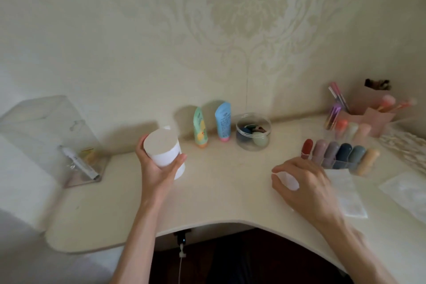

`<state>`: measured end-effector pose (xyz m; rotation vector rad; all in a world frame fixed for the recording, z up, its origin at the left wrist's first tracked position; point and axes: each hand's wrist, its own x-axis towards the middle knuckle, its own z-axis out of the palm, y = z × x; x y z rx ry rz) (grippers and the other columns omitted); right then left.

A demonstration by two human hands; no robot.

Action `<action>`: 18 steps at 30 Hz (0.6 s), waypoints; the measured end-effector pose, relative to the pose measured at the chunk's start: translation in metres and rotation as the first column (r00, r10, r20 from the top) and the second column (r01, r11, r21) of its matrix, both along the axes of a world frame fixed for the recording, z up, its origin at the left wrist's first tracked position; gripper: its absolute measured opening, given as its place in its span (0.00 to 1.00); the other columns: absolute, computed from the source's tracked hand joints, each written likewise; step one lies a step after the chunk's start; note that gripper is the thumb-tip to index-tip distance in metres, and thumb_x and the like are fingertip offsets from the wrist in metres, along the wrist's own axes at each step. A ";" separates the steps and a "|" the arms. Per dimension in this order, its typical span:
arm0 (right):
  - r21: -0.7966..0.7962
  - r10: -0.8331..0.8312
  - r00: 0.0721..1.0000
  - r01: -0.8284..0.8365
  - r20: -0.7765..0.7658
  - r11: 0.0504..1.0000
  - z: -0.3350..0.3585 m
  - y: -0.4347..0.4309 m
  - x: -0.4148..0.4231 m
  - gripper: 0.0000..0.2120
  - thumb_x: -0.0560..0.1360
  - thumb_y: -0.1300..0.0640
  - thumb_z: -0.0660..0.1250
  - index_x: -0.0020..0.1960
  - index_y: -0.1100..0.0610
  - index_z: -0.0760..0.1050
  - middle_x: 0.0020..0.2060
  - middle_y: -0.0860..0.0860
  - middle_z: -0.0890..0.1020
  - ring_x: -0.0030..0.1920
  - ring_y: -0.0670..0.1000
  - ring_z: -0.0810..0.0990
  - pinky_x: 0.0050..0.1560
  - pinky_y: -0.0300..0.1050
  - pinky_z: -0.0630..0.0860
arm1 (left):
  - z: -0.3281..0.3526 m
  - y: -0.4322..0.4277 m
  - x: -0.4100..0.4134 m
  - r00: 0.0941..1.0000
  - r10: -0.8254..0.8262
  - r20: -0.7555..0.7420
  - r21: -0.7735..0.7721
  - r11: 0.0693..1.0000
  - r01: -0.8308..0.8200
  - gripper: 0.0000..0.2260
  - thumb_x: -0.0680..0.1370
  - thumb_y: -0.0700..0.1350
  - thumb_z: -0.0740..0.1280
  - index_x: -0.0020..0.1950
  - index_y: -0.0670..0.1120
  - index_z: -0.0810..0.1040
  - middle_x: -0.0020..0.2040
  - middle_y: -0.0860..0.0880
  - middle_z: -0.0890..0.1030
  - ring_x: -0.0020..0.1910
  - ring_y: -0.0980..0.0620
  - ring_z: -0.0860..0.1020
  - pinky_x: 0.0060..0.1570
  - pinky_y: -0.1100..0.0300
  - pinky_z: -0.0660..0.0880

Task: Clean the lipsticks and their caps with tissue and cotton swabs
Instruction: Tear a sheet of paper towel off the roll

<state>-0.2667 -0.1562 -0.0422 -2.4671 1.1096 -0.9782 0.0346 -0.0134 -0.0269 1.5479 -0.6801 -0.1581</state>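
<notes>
Left hand: raised above the desk, gripping a white cylindrical container. The thumb lies on one side and the fingers curl round the other. The container is tilted, its flat end facing the camera, and it is clear of the desk surface.

Right hand: low over the desk, right of centre. The thumb and fingers are curled and pinch a small pale object, which is too blurred to identify.

Lipsticks: six stand side by side in a clear organizer just beyond the right hand. From left to right they are red, mauve, grey-purple, dark blue, grey-teal and peach. All lean back towards the wall. Neither hand touches them. More pale sticks stand behind this row.

Tissue: one sheet lies flat on the desk beside the right hand, partly hidden by it. A second sheet lies further right, near the frame edge.

Other items along the wall:
- A green tube and a blue tube stand on their caps.
- A clear round jar stands just right of them, holding dark and pale rounded pieces.
- A pink holder with brushes occupies the far right corner.
- A clear acrylic box sits at the left end, with a white pen-like tube inside.
</notes>
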 end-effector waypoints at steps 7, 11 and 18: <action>-0.009 0.034 0.999 -0.034 -0.010 0.999 0.007 0.007 0.022 0.08 0.71 0.55 0.79 0.49 0.48 0.86 0.47 0.43 0.83 0.47 0.52 0.82 0.50 0.52 0.79 | -0.002 -0.003 0.020 0.997 0.070 0.025 0.036 0.997 -0.071 0.48 0.67 0.38 0.84 0.79 0.52 0.60 0.70 0.52 0.72 0.62 0.60 0.75 0.66 0.61 0.73; -0.015 0.040 0.999 -0.040 0.022 0.999 0.006 0.004 0.024 0.07 0.72 0.56 0.80 0.49 0.48 0.86 0.47 0.42 0.83 0.47 0.50 0.82 0.48 0.52 0.79 | -0.004 0.002 0.002 0.950 0.193 0.247 0.011 0.979 -0.202 0.56 0.62 0.41 0.87 0.82 0.48 0.56 0.76 0.52 0.62 0.75 0.57 0.64 0.74 0.68 0.60; -0.017 0.041 0.996 -0.040 0.083 0.999 0.004 -0.006 0.002 0.05 0.74 0.52 0.74 0.49 0.49 0.86 0.47 0.43 0.83 0.48 0.47 0.82 0.51 0.49 0.80 | 0.025 -0.004 -0.069 0.748 0.175 0.640 -0.110 0.985 -0.137 0.25 0.71 0.37 0.80 0.66 0.39 0.78 0.69 0.37 0.71 0.72 0.50 0.69 0.72 0.62 0.65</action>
